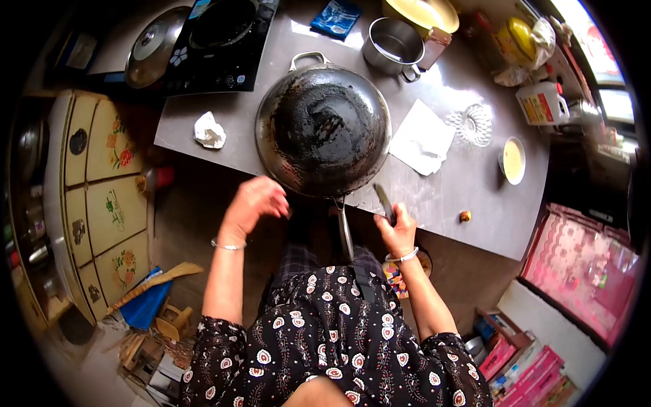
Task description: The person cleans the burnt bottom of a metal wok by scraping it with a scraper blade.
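Observation:
A large wok lies upside down at the table's front edge, its bottom coated in black crust. Its long handle points toward my body, past the edge. My right hand is closed around a knife, whose blade points up beside the wok's lower right rim. Just off the lower left rim is my left hand, empty, with loosely bent fingers. A gap seems to separate it from the wok.
On the grey table are crumpled tissue, a white paper sheet, a glass dish, a bowl of yellowish contents, a steel pot and a small brown item. A black induction cooker stands at the back left.

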Motion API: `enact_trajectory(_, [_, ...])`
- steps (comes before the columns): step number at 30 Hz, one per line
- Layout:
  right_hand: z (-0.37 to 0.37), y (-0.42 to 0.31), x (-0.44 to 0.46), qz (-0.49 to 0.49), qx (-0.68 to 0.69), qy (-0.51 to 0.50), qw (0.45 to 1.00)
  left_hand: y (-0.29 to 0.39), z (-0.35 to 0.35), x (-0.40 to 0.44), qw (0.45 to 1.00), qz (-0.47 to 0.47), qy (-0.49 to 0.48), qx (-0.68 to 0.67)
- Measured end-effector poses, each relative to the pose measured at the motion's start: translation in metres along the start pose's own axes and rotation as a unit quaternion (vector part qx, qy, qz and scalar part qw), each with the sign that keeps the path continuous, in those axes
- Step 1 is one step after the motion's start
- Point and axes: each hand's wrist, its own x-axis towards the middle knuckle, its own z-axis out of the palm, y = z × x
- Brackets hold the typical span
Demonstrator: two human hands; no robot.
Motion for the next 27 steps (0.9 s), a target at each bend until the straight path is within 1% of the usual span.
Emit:
enact_trajectory(1, [0.003,0.007,-0.014,0.009,-0.009,-0.01,1.0,0.015,-0.013,0.009,0.998,0.063,0.024,-0.018])
enact_trajectory(3, [0.013,0.018,-0.038,0.017,-0.041,-0.015,0.999,0.048,-0.029,0.032,0.982,0.18,0.051,0.026])
enact_trajectory(5, [0.026,0.024,-0.054,0.032,-0.043,-0.011,0.999,0.08,-0.038,0.061,0.973,0.199,0.094,0.064])
enact_trajectory(7, [0.043,0.03,-0.069,0.059,-0.02,-0.013,0.998,0.103,-0.046,0.095,0.968,0.203,0.099,0.112])
enact_trajectory(10, [0.061,0.022,-0.08,0.085,-0.062,-0.056,0.993,0.126,-0.053,0.142,0.953,0.215,0.052,0.209])
enact_trajectory(12, [0.075,0.024,-0.085,0.123,-0.078,-0.083,0.986,0.138,-0.05,0.165,0.945,0.192,0.047,0.262])
enact_trajectory(13, [0.082,0.026,-0.087,0.12,-0.072,-0.078,0.987,0.143,-0.05,0.177,0.94,0.18,0.042,0.287])
enact_trajectory(14, [0.088,0.028,-0.089,0.125,-0.076,-0.072,0.987,0.144,-0.05,0.19,0.941,0.176,0.018,0.287])
enact_trajectory(17, [0.1,0.037,-0.088,0.147,-0.08,-0.063,0.984,0.147,-0.042,0.215,0.944,0.153,0.01,0.291])
enact_trajectory(19, [0.1,0.041,-0.087,0.146,-0.075,-0.067,0.984,0.148,-0.038,0.229,0.943,0.123,0.0,0.31])
enact_trajectory(21, [0.095,0.041,-0.089,0.165,-0.068,-0.07,0.981,0.148,-0.04,0.239,0.934,0.092,-0.006,0.345])
enact_trajectory(25, [0.076,0.051,-0.086,0.181,-0.079,-0.061,0.978,0.141,-0.043,0.244,0.882,0.094,-0.001,0.463])
enact_trajectory(27, [0.058,0.054,-0.081,0.184,-0.1,-0.053,0.976,0.132,-0.052,0.242,0.883,0.1,0.006,0.459])
